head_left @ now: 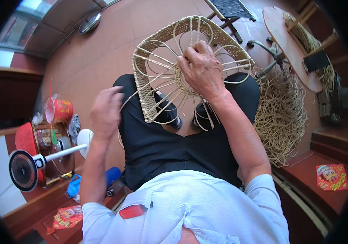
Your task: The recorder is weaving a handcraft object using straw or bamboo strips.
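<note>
Reddish floor tiles fill the far part of the view, with dark wooden furniture along the left and right rims. On the right a large loose heap of pale cane strands lies on the floor beside a low round wooden stool. On the left stand a small white fan and a red bucket.

Held over the seated person's dark-trousered knees is the wicker frame, a rounded, basket-like piece tilted on edge. As far as can be judged, the work is part done: its outer rim and a small ring around the middle are closely woven, while between them the bare spokes and looping ribs are open, so most of the filling looks yet to be woven.

Right hand lies over the woven centre, fingers curled closed around the ribs, steadying the piece. Left hand is raised near the frame's left edge, fingers pinched shut on a thin cane strand that runs from it to the frame.
</note>
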`<state>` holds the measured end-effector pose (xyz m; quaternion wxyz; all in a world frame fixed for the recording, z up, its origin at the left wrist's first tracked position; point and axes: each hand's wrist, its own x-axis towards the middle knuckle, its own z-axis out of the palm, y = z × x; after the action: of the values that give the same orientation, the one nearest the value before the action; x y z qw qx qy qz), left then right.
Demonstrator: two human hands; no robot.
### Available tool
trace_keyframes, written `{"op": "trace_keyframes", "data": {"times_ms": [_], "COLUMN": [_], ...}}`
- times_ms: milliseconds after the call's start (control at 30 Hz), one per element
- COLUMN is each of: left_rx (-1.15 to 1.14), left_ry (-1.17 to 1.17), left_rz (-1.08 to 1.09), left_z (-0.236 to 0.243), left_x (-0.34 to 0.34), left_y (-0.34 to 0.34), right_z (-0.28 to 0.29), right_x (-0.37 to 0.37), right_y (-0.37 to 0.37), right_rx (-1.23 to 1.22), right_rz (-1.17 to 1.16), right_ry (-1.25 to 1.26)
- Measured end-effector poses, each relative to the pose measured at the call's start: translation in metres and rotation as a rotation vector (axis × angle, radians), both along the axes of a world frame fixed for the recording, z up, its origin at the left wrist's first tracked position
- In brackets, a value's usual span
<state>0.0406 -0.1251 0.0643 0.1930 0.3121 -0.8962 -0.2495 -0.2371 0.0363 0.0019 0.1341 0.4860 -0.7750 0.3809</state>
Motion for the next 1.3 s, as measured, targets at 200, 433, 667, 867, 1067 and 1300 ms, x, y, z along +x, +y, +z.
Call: {"op": "trace_keyframes", "data": {"times_ms": [200,433,667,867,1067,1300], "left_rx": [-0.513,-0.312,-0.18,-0.163,-0.182,-0.228], "left_ry": [-0.003,0.063,0.067,0.082,0.053,0.014], "left_rz": [-0.227,-0.182,-0.296,-0.329,-0.346,-0.393], "left_z": [-0.038,-0.04,-0.05,-0.049,-0.052,-0.049], "left_x": [-0.048,-0.038,-0.049,-0.043,-0.04,-0.041], "left_y": [0.039,0.075,0.1,0.089,0.085,0.086], "right_z": [0.005,0.004,0.006,0.015,0.014,0.022], "right_x": [0.005,0.001,-0.002,0.003,0.002,0.008], "right_y": [-0.001,0.001,0.003,0.011,0.014,0.016], "right_rx": [0.008,0.012,0.051,0.101,0.24,0.322], "right_rz": [-0.021,-0.02,0.002,0.067,0.105,0.111], "right_ry": [-0.06,-0.016,-0.01,-0.088,-0.043,-0.144]}}
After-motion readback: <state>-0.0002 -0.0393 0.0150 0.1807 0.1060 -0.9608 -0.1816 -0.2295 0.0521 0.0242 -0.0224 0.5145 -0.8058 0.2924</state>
